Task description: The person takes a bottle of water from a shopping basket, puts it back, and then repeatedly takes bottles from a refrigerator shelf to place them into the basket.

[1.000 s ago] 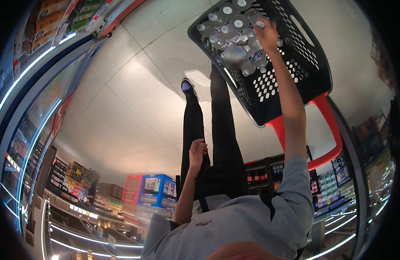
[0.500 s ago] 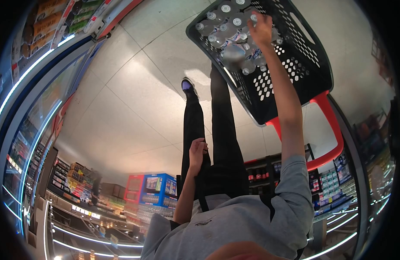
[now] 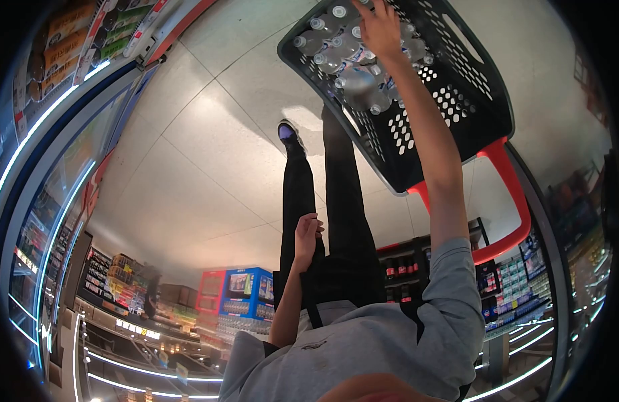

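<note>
A black plastic shopping basket (image 3: 457, 100) with a red handle (image 3: 517, 201) stands on the tiled floor to the right of my legs. Several clear water bottles (image 3: 336, 53) with white caps are packed upright at its far end, and one lies on its side. My right hand (image 3: 380, 27) reaches down into the basket, fingers spread over the bottle tops, with nothing gripped that I can see. My left hand (image 3: 307, 231) rests on my left thigh with its fingers loosely curled and holds nothing.
A lit refrigerated case (image 3: 55, 134) runs along the left. Pale floor tiles (image 3: 209, 134) stretch ahead of my shoe (image 3: 287, 132). A blue and red drinks display (image 3: 239, 288) and bottle shelves (image 3: 403, 268) show behind me.
My right hand has slid from the near bottles toward the far end of the basket and opened its fingers. The basket has shifted slightly left in view. The left hand stays on the thigh.
</note>
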Motion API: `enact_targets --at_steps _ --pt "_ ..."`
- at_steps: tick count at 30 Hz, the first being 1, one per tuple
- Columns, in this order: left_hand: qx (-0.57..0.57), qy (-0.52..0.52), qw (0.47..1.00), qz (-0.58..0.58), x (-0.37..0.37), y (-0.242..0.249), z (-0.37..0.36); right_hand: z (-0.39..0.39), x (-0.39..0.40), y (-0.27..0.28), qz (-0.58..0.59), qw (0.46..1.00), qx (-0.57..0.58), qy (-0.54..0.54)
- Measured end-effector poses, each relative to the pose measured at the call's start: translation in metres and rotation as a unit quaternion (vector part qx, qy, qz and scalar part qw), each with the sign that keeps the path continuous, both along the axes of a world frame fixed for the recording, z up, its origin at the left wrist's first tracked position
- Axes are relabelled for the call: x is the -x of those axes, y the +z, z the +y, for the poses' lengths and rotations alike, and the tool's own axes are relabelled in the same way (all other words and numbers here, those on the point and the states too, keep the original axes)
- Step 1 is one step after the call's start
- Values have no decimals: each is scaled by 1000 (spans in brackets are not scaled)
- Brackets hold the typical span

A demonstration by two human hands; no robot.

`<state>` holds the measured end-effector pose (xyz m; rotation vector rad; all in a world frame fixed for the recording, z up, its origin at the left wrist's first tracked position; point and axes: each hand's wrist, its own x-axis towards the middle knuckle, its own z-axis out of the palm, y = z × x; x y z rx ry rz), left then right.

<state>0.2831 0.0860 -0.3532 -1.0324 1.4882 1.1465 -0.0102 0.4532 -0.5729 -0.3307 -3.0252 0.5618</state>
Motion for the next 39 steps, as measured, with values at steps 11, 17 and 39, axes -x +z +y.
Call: enact_targets --at_steps 11,17,39 --pt "13 -10 1000 -11 -8 -6 -3 -17 33 0 -97 993 -13 65" --pt "20 -6 1000 5 3 11 6 -6 19 -21 25 989 -73 126" --pt "-508 161 812 239 220 351 43 -110 -12 560 164 533 821 -122"
